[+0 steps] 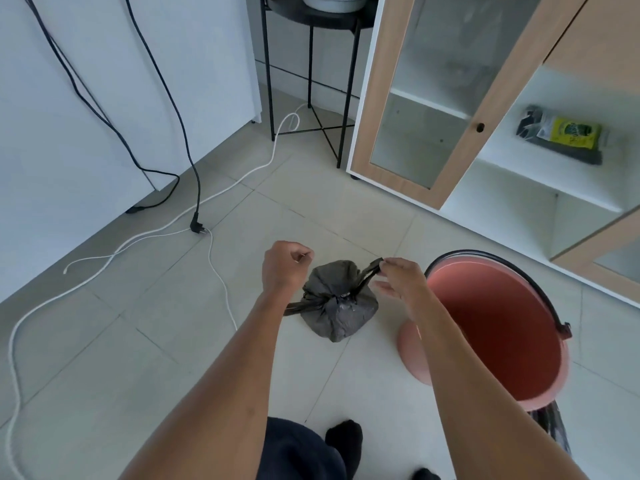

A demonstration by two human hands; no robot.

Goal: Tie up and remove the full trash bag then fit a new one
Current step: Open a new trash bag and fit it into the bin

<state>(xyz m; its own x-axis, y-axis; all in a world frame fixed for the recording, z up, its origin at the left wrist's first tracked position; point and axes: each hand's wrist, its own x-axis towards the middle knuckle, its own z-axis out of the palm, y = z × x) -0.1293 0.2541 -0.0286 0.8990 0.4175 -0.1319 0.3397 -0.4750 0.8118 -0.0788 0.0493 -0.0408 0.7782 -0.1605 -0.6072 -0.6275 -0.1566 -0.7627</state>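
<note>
A knotted dark grey trash bag (337,303) sits on the tiled floor, outside the bin. My right hand (398,275) pinches one handle strip of the bag, held up to the right of the knot. My left hand (285,265) is a closed fist above and left of the bag; the other strip trails out under my left wrist, and I cannot tell whether the fist grips it. The pink bin (498,327) with a black rim ring stands to the right, with no liner inside. A pack of black trash bags (562,136) lies on a cabinet shelf.
An open cabinet door (433,109) with a frosted pane swings out behind the bin. A black metal side table (311,64) stands at the back. White and black cables (207,233) run across the floor at left. My socked feet (343,441) are at the bottom edge.
</note>
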